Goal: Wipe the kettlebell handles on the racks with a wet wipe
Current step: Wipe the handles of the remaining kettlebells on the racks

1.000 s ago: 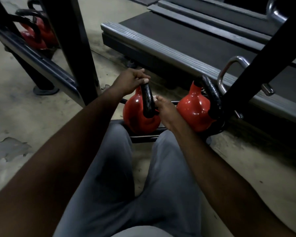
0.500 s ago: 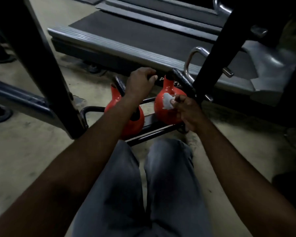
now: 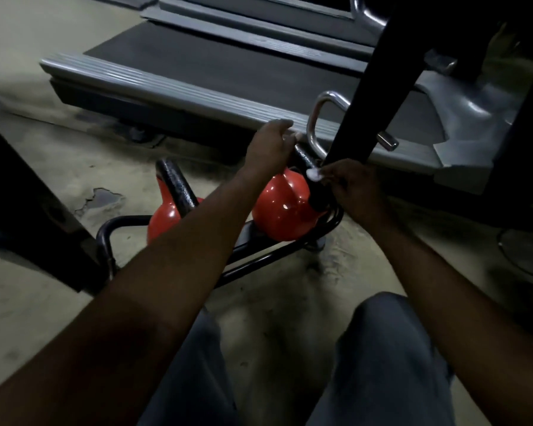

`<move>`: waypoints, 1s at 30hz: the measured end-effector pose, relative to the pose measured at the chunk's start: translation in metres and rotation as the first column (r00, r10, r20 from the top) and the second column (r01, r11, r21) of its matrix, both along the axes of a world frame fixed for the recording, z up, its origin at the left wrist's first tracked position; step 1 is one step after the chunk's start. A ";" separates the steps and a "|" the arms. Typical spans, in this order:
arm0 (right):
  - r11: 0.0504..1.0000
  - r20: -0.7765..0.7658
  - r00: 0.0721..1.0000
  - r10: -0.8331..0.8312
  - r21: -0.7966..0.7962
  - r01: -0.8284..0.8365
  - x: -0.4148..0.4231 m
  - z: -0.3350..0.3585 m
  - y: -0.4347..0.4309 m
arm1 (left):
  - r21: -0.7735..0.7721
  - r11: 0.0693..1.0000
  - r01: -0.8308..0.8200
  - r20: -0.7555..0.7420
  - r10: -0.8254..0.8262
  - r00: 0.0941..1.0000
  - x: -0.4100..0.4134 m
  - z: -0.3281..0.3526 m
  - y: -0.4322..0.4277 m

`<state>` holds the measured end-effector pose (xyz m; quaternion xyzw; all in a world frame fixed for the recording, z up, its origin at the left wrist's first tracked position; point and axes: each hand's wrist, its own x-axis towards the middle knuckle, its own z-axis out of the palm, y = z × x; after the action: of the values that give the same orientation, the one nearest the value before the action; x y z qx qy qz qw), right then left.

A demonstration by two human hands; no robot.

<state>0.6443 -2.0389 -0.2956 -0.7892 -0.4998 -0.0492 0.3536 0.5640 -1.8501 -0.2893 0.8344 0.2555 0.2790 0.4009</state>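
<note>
White and crumpled, the wet wipe (image 3: 314, 174) sits at the tips of the fingers (image 3: 333, 175) of the right hand (image 3: 356, 192). They pinch it and press it on the side of the black handle (image 3: 303, 156) of a red kettlebell (image 3: 282, 210). Just above these fingers the left hand (image 3: 270, 149) curls over the top of the same handle and grips it. Below both hands the kettlebell stands at the end of a low black rack (image 3: 259, 259) on the floor. Further from the fingers, on the person's left, a second kettlebell (image 3: 163, 221) stands on the same rack, and no hand touches it.

By my judgement the task is in the middle. 1 handle is under the wipe now, and its lower part looks not yet reached. Whether the second kettlebell is already wiped cannot be read from its surface.

Most of the wipe is covered by the fingers that pinch it. The foot of the handle is lost behind the right hand and a dark post (image 3: 366, 87). The left forearm covers the rack between the 2 kettlebells. Beyond the fingers lies a treadmill (image 3: 197, 96). The light is dim and the edges are blurred, so any wetness on the handle cannot be made out.
</note>
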 end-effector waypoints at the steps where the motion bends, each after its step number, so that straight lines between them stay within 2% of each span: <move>1: 0.998 0.033 0.997 0.064 -0.001 -0.064 0.003 -0.003 -0.001 | -0.018 1.000 -0.011 0.017 0.011 1.000 0.004 -0.002 -0.002; 7: 0.980 0.170 0.971 0.171 -0.128 -0.150 0.027 -0.014 0.005 | -0.025 1.000 -0.018 -0.009 0.018 1.000 0.019 -0.023 -0.027; 11: 0.967 0.097 0.968 0.232 -0.134 -0.219 0.037 -0.003 0.010 | -0.019 0.999 -0.047 -0.107 0.045 0.993 0.022 -0.026 -0.029; 14: 0.971 0.005 0.972 0.236 -0.031 -0.236 0.041 -0.006 0.004 | -0.012 0.997 -0.072 -0.189 0.068 0.980 0.023 -0.023 -0.029; 17: 0.937 0.207 0.914 0.350 -0.056 -0.346 0.044 -0.015 -0.004 | 0.008 0.998 -0.069 -0.249 0.069 0.966 0.029 -0.020 -0.027; 19: 0.930 0.219 0.903 0.369 -0.096 -0.356 0.050 -0.007 0.013 | 0.012 0.997 -0.074 -0.266 0.075 0.961 0.031 -0.016 -0.023; 22: 0.953 0.148 0.959 0.241 -0.225 -0.205 0.057 -0.002 0.037 | -0.030 0.997 -0.068 -0.254 0.058 0.965 0.026 -0.015 -0.022; 24: 0.955 0.251 0.941 0.227 -0.245 -0.165 0.051 -0.011 0.030 | -0.106 0.992 -0.064 -0.200 0.041 0.979 0.021 -0.016 -0.024; 27: 0.902 0.368 0.842 0.394 -0.330 -0.278 0.039 -0.027 0.009 | -0.167 0.985 -0.053 -0.107 0.035 0.994 0.019 -0.019 -0.024; 30: 0.908 0.417 0.813 0.406 -0.282 -0.309 0.045 -0.023 0.012 | -0.209 0.977 -0.032 -0.103 0.010 0.995 0.019 -0.018 -0.026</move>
<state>0.6892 -2.0265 -0.3189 -0.6769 -0.7120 -0.1188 0.1441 0.5825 -1.8756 -0.3073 0.7976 0.3124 0.2119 0.4705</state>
